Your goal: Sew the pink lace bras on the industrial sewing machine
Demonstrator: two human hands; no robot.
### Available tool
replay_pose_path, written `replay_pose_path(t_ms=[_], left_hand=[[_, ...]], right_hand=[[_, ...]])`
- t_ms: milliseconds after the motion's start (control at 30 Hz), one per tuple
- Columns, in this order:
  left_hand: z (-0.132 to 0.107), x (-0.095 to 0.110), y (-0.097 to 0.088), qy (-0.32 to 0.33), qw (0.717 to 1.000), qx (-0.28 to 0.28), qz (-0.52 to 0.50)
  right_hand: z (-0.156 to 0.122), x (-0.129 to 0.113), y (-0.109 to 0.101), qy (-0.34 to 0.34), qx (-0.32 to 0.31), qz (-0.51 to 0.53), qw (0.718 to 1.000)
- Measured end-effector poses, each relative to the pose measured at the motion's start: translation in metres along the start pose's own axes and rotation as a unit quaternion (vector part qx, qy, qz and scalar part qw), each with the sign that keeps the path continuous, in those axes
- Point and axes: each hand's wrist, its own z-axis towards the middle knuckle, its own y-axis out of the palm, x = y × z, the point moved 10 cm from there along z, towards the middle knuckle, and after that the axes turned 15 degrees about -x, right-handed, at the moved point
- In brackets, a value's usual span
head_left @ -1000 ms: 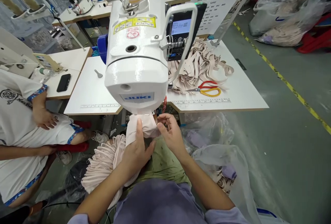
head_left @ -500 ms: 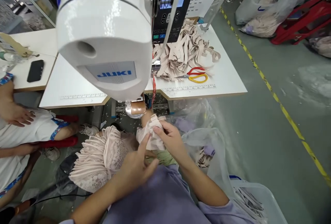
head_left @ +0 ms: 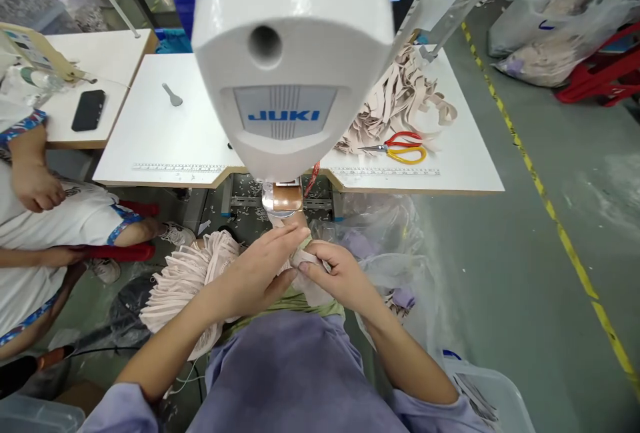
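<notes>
A white JUKI sewing machine head (head_left: 290,59) fills the top middle. Just below its arm end (head_left: 283,198), both my hands hold a small pale pink fabric piece (head_left: 307,261) over my lap. My left hand (head_left: 260,269) lies over the piece with fingers stretched toward the machine and the thumb underneath. My right hand (head_left: 340,276) pinches the piece's right edge between thumb and fingers. A stack of pink lace garments (head_left: 185,279) rests on my left thigh, beside my left wrist.
The white table (head_left: 165,133) carries a pile of beige straps (head_left: 400,99) and red-and-yellow scissors (head_left: 403,149). Another person in a white shirt (head_left: 40,233) sits at left by a table with a black phone (head_left: 89,110). Plastic bags (head_left: 395,253) of fabric lie at right.
My head has moved closer and left, so the machine looms larger. Both hands brought the fabric piece down from the machine arm toward my lap and regripped it.
</notes>
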Motion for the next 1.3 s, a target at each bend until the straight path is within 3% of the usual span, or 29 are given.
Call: replay_pose_path(t_ms=[100, 200, 333, 433, 600, 800, 867, 933, 1000, 1067, 1133, 1200, 1300], left_hand=[[0.0, -0.011, -0.001, -0.036, 0.999, -0.006, 0.013], [-0.008, -0.025, -0.003, -0.08, 0.995, 0.018, 0.062], [-0.023, 0.001, -0.005, 0.029, 0.975, 0.092, 0.199], [-0.034, 0.019, -0.005, 0.091, 0.952, 0.134, 0.261], [-0.044, 0.031, -0.012, 0.132, 0.933, 0.192, 0.273], [-0.048, 0.026, -0.01, 0.141, 0.94, 0.211, 0.227], [-0.046, 0.023, -0.011, 0.133, 0.952, 0.205, 0.182], [-0.042, 0.011, -0.011, 0.091, 0.975, 0.182, 0.092], [-0.043, -0.011, -0.009, 0.005, 0.981, 0.194, -0.015], [-0.052, -0.027, 0.003, -0.056, 0.964, 0.247, -0.076], [-0.055, -0.033, 0.031, -0.059, 0.957, 0.272, -0.083], [-0.042, -0.05, 0.081, -0.077, 0.969, 0.213, -0.099], [-0.022, -0.085, 0.147, -0.109, 0.977, 0.143, -0.11]], right_hand=[[0.002, -0.01, 0.007, -0.021, -0.028, -0.107, 0.994], [-0.002, -0.028, 0.01, -0.096, 0.007, -0.283, 0.954], [-0.016, -0.049, 0.011, -0.21, 0.092, -0.393, 0.891], [-0.022, -0.057, 0.011, -0.256, 0.104, -0.385, 0.88], [-0.026, -0.07, 0.012, -0.293, 0.12, -0.377, 0.871], [-0.026, -0.074, 0.016, -0.307, 0.113, -0.374, 0.868], [-0.025, -0.07, 0.018, -0.295, 0.084, -0.37, 0.877], [-0.019, -0.058, 0.02, -0.251, 0.029, -0.338, 0.907], [-0.011, -0.034, 0.018, -0.161, -0.015, -0.251, 0.954], [-0.007, 0.0, 0.01, -0.038, 0.008, -0.098, 0.994], [-0.013, 0.035, 0.011, 0.068, 0.072, 0.075, 0.992], [-0.022, 0.056, 0.028, 0.123, 0.086, 0.186, 0.971], [-0.048, 0.077, 0.048, 0.171, 0.032, 0.224, 0.959]])
